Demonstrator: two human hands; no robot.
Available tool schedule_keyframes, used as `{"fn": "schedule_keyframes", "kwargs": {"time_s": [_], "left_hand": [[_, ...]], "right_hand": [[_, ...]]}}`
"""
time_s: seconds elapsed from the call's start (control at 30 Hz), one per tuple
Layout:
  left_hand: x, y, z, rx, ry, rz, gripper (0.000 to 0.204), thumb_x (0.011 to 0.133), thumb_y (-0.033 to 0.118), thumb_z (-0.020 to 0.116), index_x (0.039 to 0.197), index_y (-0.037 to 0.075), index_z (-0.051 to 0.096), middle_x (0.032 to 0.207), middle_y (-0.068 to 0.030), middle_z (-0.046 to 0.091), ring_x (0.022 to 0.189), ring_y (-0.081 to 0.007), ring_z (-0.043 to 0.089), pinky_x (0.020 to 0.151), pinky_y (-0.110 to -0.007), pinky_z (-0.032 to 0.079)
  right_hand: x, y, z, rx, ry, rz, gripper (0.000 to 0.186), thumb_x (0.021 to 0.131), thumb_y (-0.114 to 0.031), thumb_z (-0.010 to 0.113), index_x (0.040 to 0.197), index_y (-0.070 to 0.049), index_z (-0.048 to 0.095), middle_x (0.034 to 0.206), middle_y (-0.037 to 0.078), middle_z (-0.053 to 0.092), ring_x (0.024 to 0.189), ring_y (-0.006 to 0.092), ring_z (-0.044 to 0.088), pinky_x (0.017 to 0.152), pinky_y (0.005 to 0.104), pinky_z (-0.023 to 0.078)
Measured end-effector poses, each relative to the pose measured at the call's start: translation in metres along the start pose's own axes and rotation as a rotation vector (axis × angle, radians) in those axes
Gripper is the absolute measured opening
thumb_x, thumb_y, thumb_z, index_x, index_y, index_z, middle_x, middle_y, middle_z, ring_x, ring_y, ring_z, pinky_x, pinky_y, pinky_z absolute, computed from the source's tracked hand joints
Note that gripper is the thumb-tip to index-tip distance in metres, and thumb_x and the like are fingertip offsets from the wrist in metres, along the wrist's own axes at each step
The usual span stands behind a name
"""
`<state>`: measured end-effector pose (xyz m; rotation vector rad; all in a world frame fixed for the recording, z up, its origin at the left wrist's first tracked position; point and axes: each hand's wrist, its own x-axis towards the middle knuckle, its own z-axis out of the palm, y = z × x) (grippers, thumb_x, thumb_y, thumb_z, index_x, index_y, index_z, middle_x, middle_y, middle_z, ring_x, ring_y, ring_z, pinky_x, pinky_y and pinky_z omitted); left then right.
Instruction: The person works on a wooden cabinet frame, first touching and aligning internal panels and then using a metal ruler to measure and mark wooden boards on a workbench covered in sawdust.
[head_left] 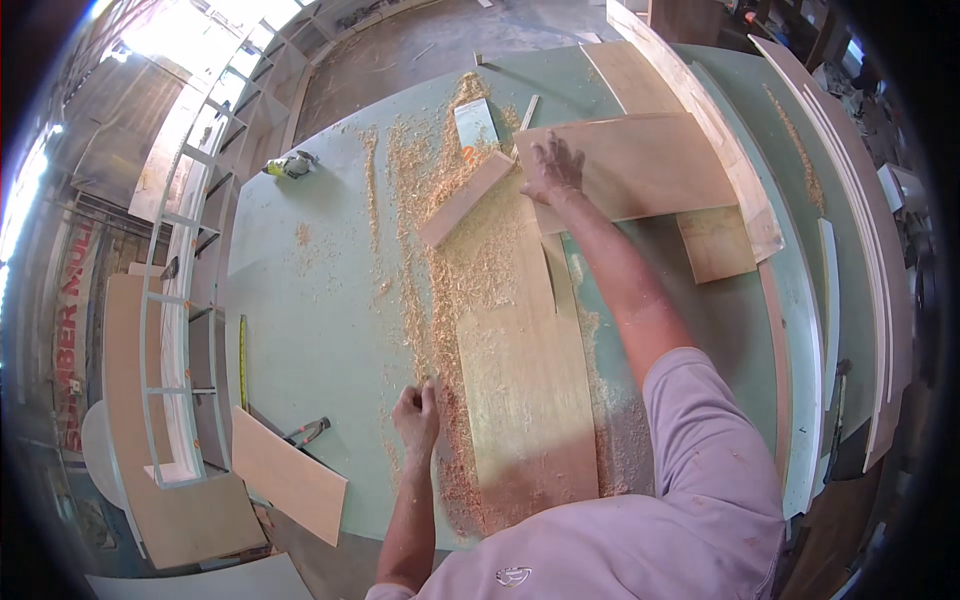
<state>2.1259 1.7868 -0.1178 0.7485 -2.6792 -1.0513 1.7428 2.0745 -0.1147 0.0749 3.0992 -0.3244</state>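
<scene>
My right hand (553,172) reaches far forward and lies with fingers spread on the left end of a wide reddish plywood board (650,165). That board overlaps a smaller plywood piece (716,245) at its right. Nearer me, my left hand (416,412) is closed above the sawdust; what its fingers hold, if anything, is hidden. Between my arms a long pale plywood panel (530,390) runs away from me, partly covered by wood shavings (440,210). A narrow plywood strip (467,200) lies slanted across the shavings, beside a light blue-white rectangular piece (476,124).
A power tool (291,165) rests on the green tabletop (310,270) at far left. Pliers-like tool (307,432), yellow measuring tape (242,360) and a plywood offcut (288,475) lie near left. Long boards (700,110) line the right side. A white ladder-like frame (180,300) stands left.
</scene>
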Motion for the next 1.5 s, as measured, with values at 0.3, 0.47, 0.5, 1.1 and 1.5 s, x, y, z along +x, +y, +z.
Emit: {"fn": "schedule_keyframes", "kwargs": {"time_s": [0.3, 0.47, 0.5, 1.1, 1.5], "left_hand": [[-0.034, -0.076, -0.055, 0.077, 0.117, -0.088, 0.046, 0.091, 0.031, 0.071, 0.063, 0.0, 0.051, 0.052, -0.0056, 0.045, 0.051, -0.0136, 0.04, 0.049, -0.035, 0.036], [-0.063, -0.073, -0.074, 0.004, 0.174, -0.117, 0.046, 0.092, 0.031, 0.07, 0.062, 0.002, 0.05, 0.053, -0.0018, 0.045, 0.051, -0.0121, 0.039, 0.049, -0.033, 0.035], [-0.067, -0.071, -0.074, -0.014, 0.174, -0.112, 0.046, 0.092, 0.031, 0.07, 0.062, 0.002, 0.05, 0.053, -0.0018, 0.045, 0.051, -0.0121, 0.039, 0.049, -0.033, 0.035], [-0.127, -0.12, -0.119, -0.195, 0.081, -0.111, 0.046, 0.092, 0.039, 0.067, 0.072, -0.001, 0.059, 0.059, -0.0092, 0.054, 0.058, -0.0162, 0.052, 0.054, -0.037, 0.042], [-0.138, -0.252, -0.301, -0.754, 0.455, -0.411, 0.043, 0.093, 0.041, 0.069, 0.092, -0.002, 0.066, 0.069, -0.0077, 0.064, 0.058, -0.0131, 0.061, 0.054, -0.029, 0.049]], "right_hand": [[-0.014, -0.008, -0.142, 0.041, 0.265, -0.128, 0.064, 0.082, -0.032, 0.066, 0.141, -0.013, 0.051, 0.149, 0.014, 0.048, 0.127, 0.0259, 0.058, 0.101, 0.0438, 0.05], [-0.065, 0.009, -0.283, -0.255, 0.168, -0.18, 0.034, 0.08, -0.023, 0.064, 0.11, -0.009, 0.074, 0.104, 0.012, 0.075, 0.1, 0.0269, 0.072, 0.091, 0.0401, 0.055], [-0.072, 0.027, -0.299, -0.375, 0.115, -0.211, 0.035, 0.08, -0.014, 0.058, 0.111, -0.004, 0.072, 0.104, 0.016, 0.074, 0.096, 0.0302, 0.072, 0.085, 0.0414, 0.056], [-0.363, 0.216, -0.417, 0.398, 0.326, -0.139, 0.056, 0.098, -0.031, 0.061, 0.142, 0.0, 0.046, 0.137, 0.018, 0.055, 0.12, 0.0244, 0.058, 0.101, 0.0376, 0.047], [-0.489, -0.145, -0.117, 1.533, -0.22, -0.235, 0.062, 0.091, -0.02, 0.072, 0.138, 0.011, 0.046, 0.131, 0.017, 0.059, 0.12, 0.0233, 0.058, 0.11, 0.0379, 0.044]]}}
